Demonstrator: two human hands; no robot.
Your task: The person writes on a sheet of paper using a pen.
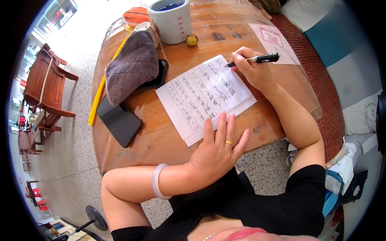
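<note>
My right hand [251, 66] pinches a black pen [263, 58], its tip on or just over the upper right part of a lined sheet of paper [181, 100]. Rows of handwriting in dark ink cover much of the sheet, and another white sheet shows under its edges. Flat along the paper's lower edge rests my left hand [217, 150], fingers spread, a gold ring on one finger. A pale bangle [157, 181] circles my left wrist.
On the wooden table [148, 152], left of the paper, lie a grey towel [134, 66], two dark phones [118, 121] and a yellow stick [97, 100]. Behind stand a white pot [171, 24], a small round fruit [192, 39] and an orange packet [136, 17]. A pink patterned sheet [275, 42] lies right.
</note>
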